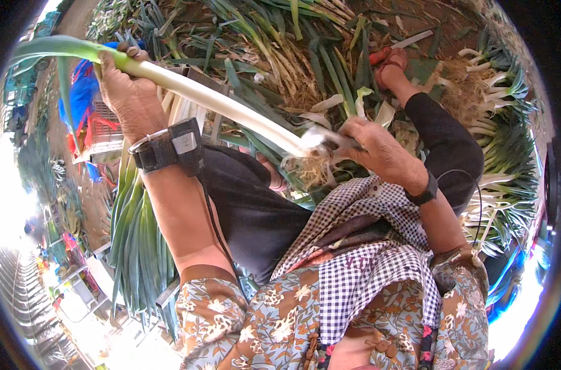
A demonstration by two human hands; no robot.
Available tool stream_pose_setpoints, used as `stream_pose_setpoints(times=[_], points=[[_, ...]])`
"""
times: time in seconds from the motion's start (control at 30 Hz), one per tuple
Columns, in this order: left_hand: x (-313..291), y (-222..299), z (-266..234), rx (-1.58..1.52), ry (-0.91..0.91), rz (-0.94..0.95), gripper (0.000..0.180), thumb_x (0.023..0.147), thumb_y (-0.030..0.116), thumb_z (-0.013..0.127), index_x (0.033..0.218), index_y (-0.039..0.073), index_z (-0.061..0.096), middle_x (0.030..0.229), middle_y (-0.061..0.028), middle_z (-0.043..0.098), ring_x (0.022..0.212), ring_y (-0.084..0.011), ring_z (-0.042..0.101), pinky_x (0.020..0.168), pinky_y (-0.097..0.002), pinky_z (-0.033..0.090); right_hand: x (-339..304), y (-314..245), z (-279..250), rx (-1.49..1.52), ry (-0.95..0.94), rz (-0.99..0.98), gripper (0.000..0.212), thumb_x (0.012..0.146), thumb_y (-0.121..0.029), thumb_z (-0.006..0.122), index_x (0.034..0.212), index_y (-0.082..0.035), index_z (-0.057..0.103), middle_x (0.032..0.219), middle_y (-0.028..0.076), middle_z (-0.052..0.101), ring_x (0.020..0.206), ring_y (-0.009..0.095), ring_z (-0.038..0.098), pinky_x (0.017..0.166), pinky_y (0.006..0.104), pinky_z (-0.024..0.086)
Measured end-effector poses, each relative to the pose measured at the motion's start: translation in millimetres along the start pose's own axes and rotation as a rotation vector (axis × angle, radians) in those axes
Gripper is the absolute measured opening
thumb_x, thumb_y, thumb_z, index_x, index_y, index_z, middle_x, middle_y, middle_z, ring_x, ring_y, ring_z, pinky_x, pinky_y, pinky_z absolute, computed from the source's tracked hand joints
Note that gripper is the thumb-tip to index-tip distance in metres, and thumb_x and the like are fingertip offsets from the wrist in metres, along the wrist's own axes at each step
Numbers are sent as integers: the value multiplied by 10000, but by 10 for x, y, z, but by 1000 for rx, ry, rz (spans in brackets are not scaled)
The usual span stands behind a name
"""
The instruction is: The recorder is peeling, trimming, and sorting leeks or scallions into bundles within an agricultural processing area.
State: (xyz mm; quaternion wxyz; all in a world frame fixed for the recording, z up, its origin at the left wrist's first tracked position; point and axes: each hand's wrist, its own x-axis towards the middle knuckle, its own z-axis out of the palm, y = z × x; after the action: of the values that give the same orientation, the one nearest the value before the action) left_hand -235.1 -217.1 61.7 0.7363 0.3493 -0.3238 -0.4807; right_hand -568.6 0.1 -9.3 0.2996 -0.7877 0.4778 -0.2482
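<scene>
A long leek (212, 97) slants across in front of me, its green leaves at the upper left and its white shaft running down to the right. My left hand (130, 86) is wrapped round it where the green meets the white. At the other end hangs a tuft of brown roots (312, 169). Closed fingers of my right hand (379, 148) grip a small knife (323, 139), mostly hidden by the hand. Its pale blade is smeared by motion and lies against the root end.
Untrimmed leeks (274, 55) with roots and soil lie ahead. Cleaned leeks (502, 148) are piled along the right. On the left, a bundle of leeks (138, 228) hangs beside my arm, near a red crate (101, 126). My sandalled foot (392, 69) rests among leaf scraps.
</scene>
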Motion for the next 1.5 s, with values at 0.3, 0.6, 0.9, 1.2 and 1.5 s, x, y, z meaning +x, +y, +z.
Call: stream_pose_setpoints(times=[0.3, 0.6, 0.9, 1.2, 1.5], points=[[-105, -154, 171, 89, -10, 52, 248, 987, 270, 446, 1038, 26, 448, 842, -118, 521, 700, -211, 499, 603, -313, 454, 520, -104, 417, 44, 30, -141, 355, 870, -205, 606, 1162, -17, 533, 929, 184, 635, 869, 306, 633, 735, 372, 507], [132, -50, -187, -543, -297, -349, 409, 982, 424, 398, 945, 17, 388, 785, -92, 426, 638, -164, 396, 540, -262, 370, 380, -331, 424, 640, -43, -298, 337, 987, -320, 421, 991, 12, 480, 781, 163, 473, 735, 258, 549, 671, 366, 445], [218, -107, -389, -467, -124, -402, 356, 960, 325, 485, 835, 6, 388, 690, -18, 328, 593, -136, 353, 537, -251, 346, -230, -532, 57, 748, -111, -45, 182, 813, -117, 625, 663, -65, 536, 550, 81, 409, 450, 171, 416, 466, 304, 330], [451, -1, -627, 52, 262, 74, 464, 970, 518, 350, 867, 68, 391, 647, -69, 424, 490, -177, 424, 424, -290, 380, -939, 156, -242, 726, 231, 476, 121, 890, -117, 571, 920, -17, 633, 778, 113, 602, 725, 158, 590, 664, 283, 466], [64, -155, -526, 580, 20, 477, 226, 937, 57, 376, 1126, -54, 433, 945, -130, 466, 856, -209, 510, 806, -341, 476, 517, -161, 170, 54, 323, 11, 318, 823, -94, 612, 1130, -25, 566, 1041, 191, 602, 982, 372, 568, 842, 413, 454]])
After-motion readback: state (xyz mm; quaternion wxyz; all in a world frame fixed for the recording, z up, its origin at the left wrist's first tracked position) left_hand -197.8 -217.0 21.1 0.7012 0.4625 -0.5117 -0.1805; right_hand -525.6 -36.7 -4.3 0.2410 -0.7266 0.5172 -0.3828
